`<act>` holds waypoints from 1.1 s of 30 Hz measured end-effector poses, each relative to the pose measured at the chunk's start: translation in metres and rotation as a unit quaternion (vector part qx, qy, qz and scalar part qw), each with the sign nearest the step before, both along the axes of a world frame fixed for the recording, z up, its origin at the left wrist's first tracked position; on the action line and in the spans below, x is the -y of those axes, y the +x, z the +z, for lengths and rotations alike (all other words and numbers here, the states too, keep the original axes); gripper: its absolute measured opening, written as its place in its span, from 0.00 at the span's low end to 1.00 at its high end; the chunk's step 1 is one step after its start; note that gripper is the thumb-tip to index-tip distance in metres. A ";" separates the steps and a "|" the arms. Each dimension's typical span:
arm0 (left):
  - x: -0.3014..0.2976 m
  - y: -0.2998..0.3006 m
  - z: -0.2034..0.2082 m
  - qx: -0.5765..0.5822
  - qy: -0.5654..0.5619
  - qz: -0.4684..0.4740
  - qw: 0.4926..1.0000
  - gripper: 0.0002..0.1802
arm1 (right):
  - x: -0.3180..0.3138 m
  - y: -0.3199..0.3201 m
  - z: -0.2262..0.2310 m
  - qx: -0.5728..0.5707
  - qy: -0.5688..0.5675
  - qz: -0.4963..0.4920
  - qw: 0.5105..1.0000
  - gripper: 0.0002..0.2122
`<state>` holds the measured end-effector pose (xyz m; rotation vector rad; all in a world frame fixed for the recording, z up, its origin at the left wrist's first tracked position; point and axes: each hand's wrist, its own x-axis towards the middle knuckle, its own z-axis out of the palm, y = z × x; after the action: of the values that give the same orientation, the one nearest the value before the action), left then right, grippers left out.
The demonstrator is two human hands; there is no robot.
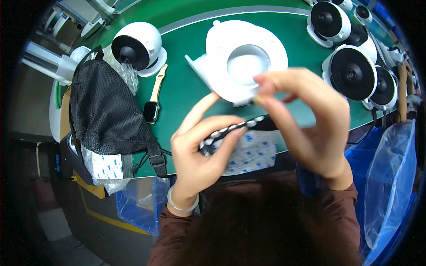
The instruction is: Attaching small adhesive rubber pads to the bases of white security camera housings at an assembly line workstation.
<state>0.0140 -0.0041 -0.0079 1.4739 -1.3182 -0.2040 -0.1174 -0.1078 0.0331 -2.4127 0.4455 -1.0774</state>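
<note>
A black strip with a row of small white pads (232,127) is pinched between the thumb and fingers of my left hand (197,148). The left index finger reaches up to the edge of a white plastic housing (217,51), which lies on the green table with its round recess facing up. My right hand (313,117) is curled over the housing's near right edge, thumb and index fingertips close together. Motion blur hides what those fingertips hold, if anything. Under the strip lies a pale sheet with blue print (254,155). Bubble wrap (199,68) sticks out beside the housing.
A white fan-like unit with a black front (137,46) stands at the far left, and several similar units (350,73) stand at right. A watch (151,111) and a black mesh bag (108,106) lie at left. Clear-lined blue bins (390,177) flank the table's near edge.
</note>
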 end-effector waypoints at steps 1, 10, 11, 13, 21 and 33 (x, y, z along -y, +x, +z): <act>0.004 0.000 0.001 -0.010 0.000 -0.012 1.000 0.08 | 0.005 0.008 -0.006 0.013 -0.014 -0.016 1.000 0.06; 0.012 0.003 -0.008 -0.005 -0.034 0.012 0.999 0.08 | 0.000 0.029 -0.012 -0.005 0.032 -0.033 0.999 0.04; 0.012 0.003 -0.009 -0.015 -0.033 0.009 0.999 0.08 | 0.000 0.029 -0.012 0.000 0.029 -0.039 0.999 0.04; 0.012 0.004 -0.009 -0.022 -0.034 0.008 0.999 0.08 | -0.001 0.031 -0.013 0.000 0.021 -0.039 0.999 0.04; 0.014 0.004 -0.010 -0.021 -0.052 0.007 0.998 0.08 | -0.001 0.031 -0.015 -0.006 -0.023 -0.049 0.999 0.04; 0.015 0.004 -0.011 -0.017 -0.059 0.009 0.998 0.08 | -0.001 0.033 -0.016 0.006 -0.010 -0.051 0.999 0.03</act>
<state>0.0180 -0.0193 -0.0186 1.3756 -1.2691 -0.1360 -0.0847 -0.1067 0.0167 -2.4224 0.5620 -1.1438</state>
